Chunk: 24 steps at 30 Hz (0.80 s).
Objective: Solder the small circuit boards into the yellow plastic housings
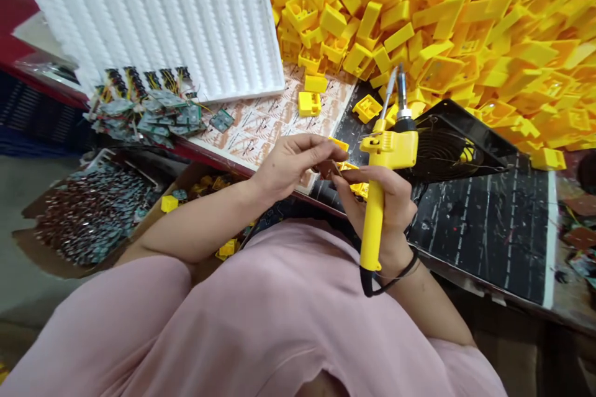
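My right hand (390, 208) is wrapped round the handle of a yellow soldering iron (382, 164), its metal tip pointing up and away. My left hand (291, 164) pinches a small brownish part (328, 169) between fingertips, right beside the right hand's fingers. Small yellow plastic pieces (348, 167) show just behind the two hands. Both hands are held above my lap, at the near edge of the workbench.
A huge heap of yellow plastic housings (465, 18) fills the back right. A black fan (447, 142) sits behind the iron on a dark mat (488, 229). A white foam tray (177, 12) and circuit boards (149, 108) lie left, with a box of parts (93, 211) below.
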### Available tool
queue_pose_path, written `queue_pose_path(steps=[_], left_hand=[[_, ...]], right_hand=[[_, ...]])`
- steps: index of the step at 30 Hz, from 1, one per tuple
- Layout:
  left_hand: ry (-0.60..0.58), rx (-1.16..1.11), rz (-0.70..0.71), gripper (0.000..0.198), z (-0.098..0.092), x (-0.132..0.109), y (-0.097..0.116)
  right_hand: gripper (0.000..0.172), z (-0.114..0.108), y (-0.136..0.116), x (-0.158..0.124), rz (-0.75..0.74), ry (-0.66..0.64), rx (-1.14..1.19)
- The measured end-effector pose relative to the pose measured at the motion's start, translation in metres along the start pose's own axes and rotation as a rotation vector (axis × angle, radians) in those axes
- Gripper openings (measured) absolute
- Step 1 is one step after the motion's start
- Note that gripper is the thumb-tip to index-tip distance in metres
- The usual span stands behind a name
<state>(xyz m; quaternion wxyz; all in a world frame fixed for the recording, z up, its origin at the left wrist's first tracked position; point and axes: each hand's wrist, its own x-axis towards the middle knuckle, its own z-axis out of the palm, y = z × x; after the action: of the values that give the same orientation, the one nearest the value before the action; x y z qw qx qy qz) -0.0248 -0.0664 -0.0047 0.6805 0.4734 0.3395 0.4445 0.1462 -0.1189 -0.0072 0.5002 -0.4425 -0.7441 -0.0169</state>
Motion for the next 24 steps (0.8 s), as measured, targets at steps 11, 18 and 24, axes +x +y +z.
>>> queue_pose_path(steps=[11,18,24], left_hand=[[-0.165,1.034,0.306,0.023,-0.063,0.025,0.031],[-0.178,1.366,0.324,0.022,-0.067,0.026,0.007],[-0.228,1.129,0.288,0.02,-0.059,0.016,0.009]], right_hand=[[0.057,0.005,0.061,0.011,0.062,-0.298,-0.103],[0.039,0.027,0.055,0.008,-0.016,-0.473,-0.126],[0.031,-0.015,0.04,0.001,-0.104,-0.252,-0.044]])
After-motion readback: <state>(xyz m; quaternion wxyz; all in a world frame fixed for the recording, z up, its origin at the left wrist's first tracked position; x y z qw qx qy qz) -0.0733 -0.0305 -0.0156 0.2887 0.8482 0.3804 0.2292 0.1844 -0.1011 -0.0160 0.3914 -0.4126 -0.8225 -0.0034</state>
